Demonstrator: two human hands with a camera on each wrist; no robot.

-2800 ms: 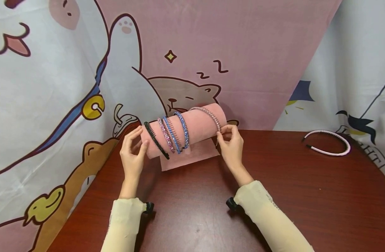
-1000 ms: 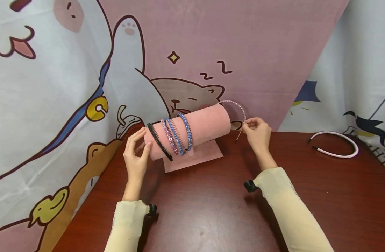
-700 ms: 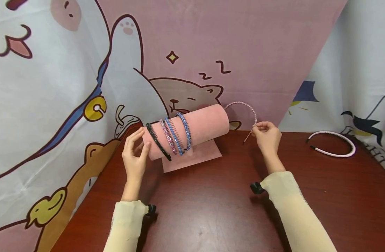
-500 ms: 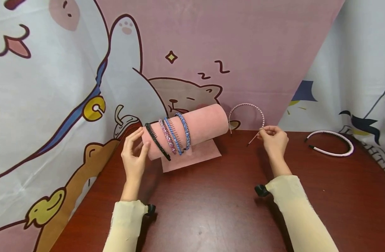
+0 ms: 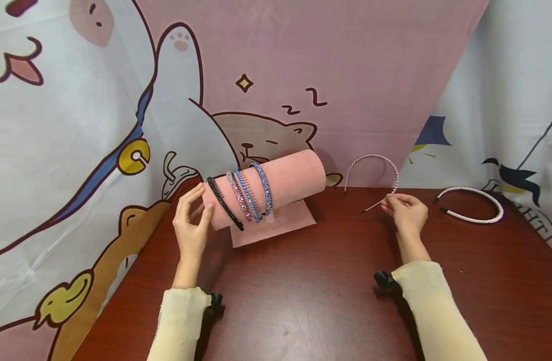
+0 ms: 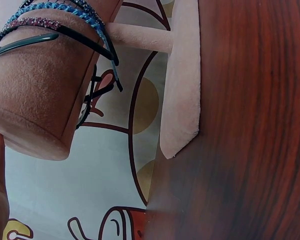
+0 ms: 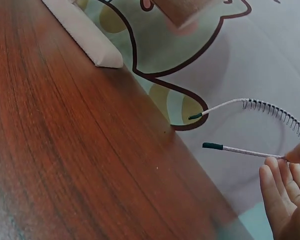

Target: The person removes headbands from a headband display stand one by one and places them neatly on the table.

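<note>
Where the right hand (image 5: 408, 216) pinches: thumb and fingers close on one leg of a thin, pale-pink twisted headband (image 5: 372, 156) with dark tips and comb teeth inside its curve.
Pinched headband: arched with legs downward, right of the roll and apart from it.
Left hand (image 5: 190, 225): thumb and fingers bent in a wide curve, gripping the roll's left end.
Roll: a tilted pink plush cylinder (image 5: 299, 175) on a short post above a flat pink base (image 5: 298, 215).
Bands on the roll, left to right: black glittery headband (image 5: 224, 204), pink glitter headband (image 5: 239, 197), narrow blue toothed headband (image 5: 247, 194), wider blue glitter headband (image 5: 265, 186).
White headband (image 5: 501, 211): lying at the far right of the reddish-brown wooden bench (image 5: 276, 301).
Backdrop: pink-and-white cartoon-animal cloth (image 5: 370, 75).
</note>
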